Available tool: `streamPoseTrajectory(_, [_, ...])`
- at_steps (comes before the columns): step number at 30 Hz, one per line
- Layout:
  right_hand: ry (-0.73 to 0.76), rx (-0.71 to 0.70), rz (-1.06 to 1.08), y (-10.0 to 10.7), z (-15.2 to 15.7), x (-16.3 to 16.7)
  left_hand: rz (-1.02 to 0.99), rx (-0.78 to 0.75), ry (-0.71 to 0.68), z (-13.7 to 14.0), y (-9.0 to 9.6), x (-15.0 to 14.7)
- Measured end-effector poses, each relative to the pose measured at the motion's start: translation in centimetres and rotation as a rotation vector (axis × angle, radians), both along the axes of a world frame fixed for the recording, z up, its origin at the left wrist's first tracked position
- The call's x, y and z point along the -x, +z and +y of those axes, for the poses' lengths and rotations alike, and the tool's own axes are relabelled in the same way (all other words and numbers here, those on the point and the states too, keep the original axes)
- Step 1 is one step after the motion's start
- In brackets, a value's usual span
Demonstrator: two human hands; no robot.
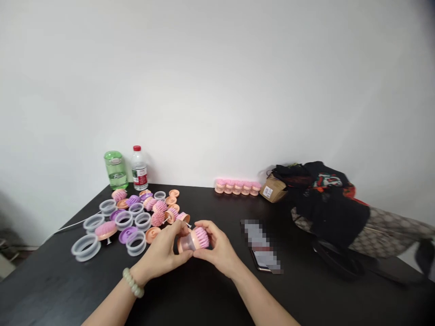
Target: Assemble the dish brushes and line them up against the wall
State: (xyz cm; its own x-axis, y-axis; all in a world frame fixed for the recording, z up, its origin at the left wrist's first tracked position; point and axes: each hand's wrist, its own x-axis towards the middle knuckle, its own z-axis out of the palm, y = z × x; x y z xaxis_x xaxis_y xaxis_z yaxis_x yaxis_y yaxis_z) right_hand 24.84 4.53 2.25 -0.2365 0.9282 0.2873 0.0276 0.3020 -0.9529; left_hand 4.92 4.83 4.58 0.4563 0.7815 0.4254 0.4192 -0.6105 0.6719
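Observation:
Just above the table, a small round brush (193,241) lies tilted on its side between both hands. It has pink bristles facing right, a peach rim, a translucent middle and a peach end at the left. My left hand (166,249) is closed round the peach end. Thumb and fingers of my right hand (217,246) grip the bristle end. Left of my hands are loose parts: clear rings (136,243), pink bristle heads with white stems (106,230), purple caps (128,235) and peach caps (152,234).
Several brushes (238,186) stand in a row against the wall. A brown box (273,188) and a bag with dark cloth (340,213) are at the right. A phone (263,253) lies nearer. A green bottle (116,170) and a red-capped bottle (139,168) stand back left.

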Motion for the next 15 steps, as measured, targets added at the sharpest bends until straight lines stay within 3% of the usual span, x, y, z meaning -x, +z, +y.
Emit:
streamPoseTrajectory(4, [0.103, -0.041, 0.021, 0.3, -0.6, -0.1, -0.231, 0.452, -0.236, 0.1, 1.2, 0.7])
streamPoseTrajectory(8, [0.135, -0.165, -0.017, 0.5, -1.6, 0.4, -0.442, 0.781, -0.412, 0.4, 0.7, 1.4])
streamPoseTrajectory(13, [0.144, -0.513, -0.097, 1.2, -2.6, 0.7, -0.561, 1.02, -0.54, 0.9, 0.0, 2.2])
streamPoseTrajectory(15, [0.079, -0.553, -0.134, 1.2, -2.5, 0.3, -0.568, 1.058, -0.602, 1.0, 0.0, 2.6])
